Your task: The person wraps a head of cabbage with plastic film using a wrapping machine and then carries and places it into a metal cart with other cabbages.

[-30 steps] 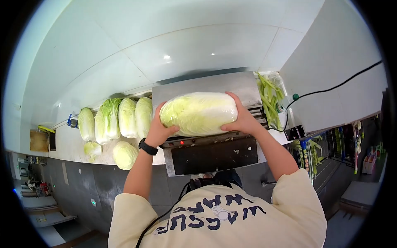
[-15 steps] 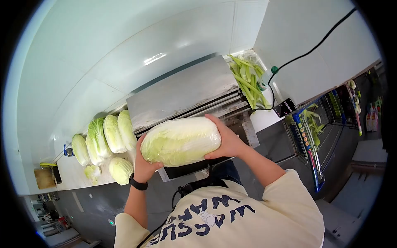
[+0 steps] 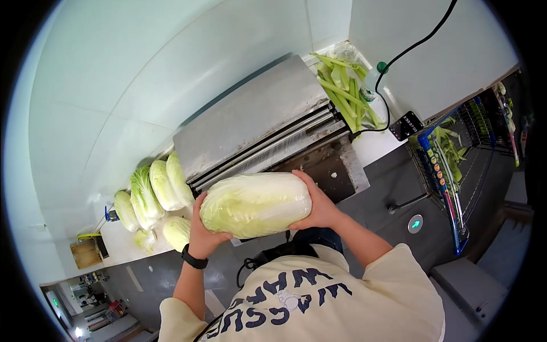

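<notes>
Between my two hands is a large napa cabbage [image 3: 256,205] in clear plastic film, lying sideways in front of my body. My left hand [image 3: 206,231], with a black band on the wrist, grips its leafy end. Around the white stem end my right hand [image 3: 316,202] is closed. Just beyond the cabbage stands a metal film-wrapping machine [image 3: 250,119], with rollers and a stained metal plate [image 3: 336,171] on its near side. The underside of the cabbage is hidden.
Several unwrapped napa cabbages [image 3: 162,185] lie on the white counter [image 3: 122,242] at left. Celery stalks [image 3: 345,88], a bottle [image 3: 376,77] and a phone [image 3: 406,125] sit at right. A cable [image 3: 421,43] runs there. A shopping cart [image 3: 450,165] holding leaves stands farther right.
The wrapped cabbage, still in both hands, is nearer to me and farther from the machine, so more of the rollers and plate shows. The view has shifted slightly.
</notes>
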The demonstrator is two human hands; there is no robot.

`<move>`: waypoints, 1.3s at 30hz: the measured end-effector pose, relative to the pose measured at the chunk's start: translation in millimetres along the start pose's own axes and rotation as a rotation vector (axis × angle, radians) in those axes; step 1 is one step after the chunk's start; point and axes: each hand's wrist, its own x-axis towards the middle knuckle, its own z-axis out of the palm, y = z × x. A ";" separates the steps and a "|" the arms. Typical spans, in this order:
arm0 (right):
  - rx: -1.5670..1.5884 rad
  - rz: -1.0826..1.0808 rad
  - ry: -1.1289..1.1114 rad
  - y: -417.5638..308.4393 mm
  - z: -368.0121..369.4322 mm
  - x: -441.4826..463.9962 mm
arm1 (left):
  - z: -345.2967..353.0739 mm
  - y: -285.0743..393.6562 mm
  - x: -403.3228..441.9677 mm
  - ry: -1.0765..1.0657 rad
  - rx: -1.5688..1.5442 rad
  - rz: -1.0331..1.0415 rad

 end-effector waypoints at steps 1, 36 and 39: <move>-0.012 0.016 -0.002 -0.4 0.6 -2.4 | 1.2 -2.4 -2.3 0.000 -0.020 -0.003; 0.947 -0.084 -0.508 -120.3 42.2 -32.3 | 47.9 256.2 -199.5 0.629 0.603 0.950; 0.966 -0.074 -0.548 -120.0 26.3 -42.3 | 78.5 260.6 -201.0 0.586 0.425 0.896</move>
